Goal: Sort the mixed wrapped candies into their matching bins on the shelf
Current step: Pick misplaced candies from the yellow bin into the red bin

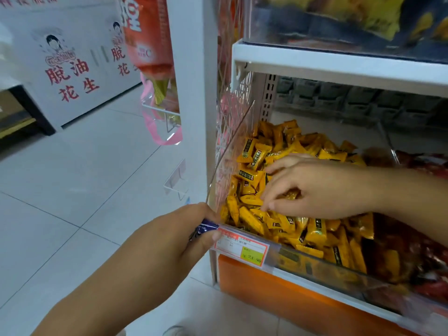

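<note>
**Right hand in the yellow candies, left hand holding a blue one**

My right hand [322, 187] is inside the clear acrylic bin [315, 265] on the lower shelf, palm down over the heap of yellow-wrapped candies [254, 180]. My fingers [271, 202] are curled downward with the tips touching the top layer, and a yellow wrapper shows under my palm between thumb and fingers; I cannot tell whether I actually have a grip on it or am only resting on it.

My left hand [169, 241] is at the front left corner of the same bin, closed around a candy in a dark blue wrapper [204, 227], whose end sticks out between my thumb and forefinger. That thumb lies against the left end of the price tag [242, 248] clipped to the bin's front rim.

To the right of the yellow heap, behind a clear divider, lies a bin of red-wrapped candies [417, 251]. The shelf above [339, 66] carries bags behind a clear front. The white tiled floor [72, 190] runs off to my left.
</note>
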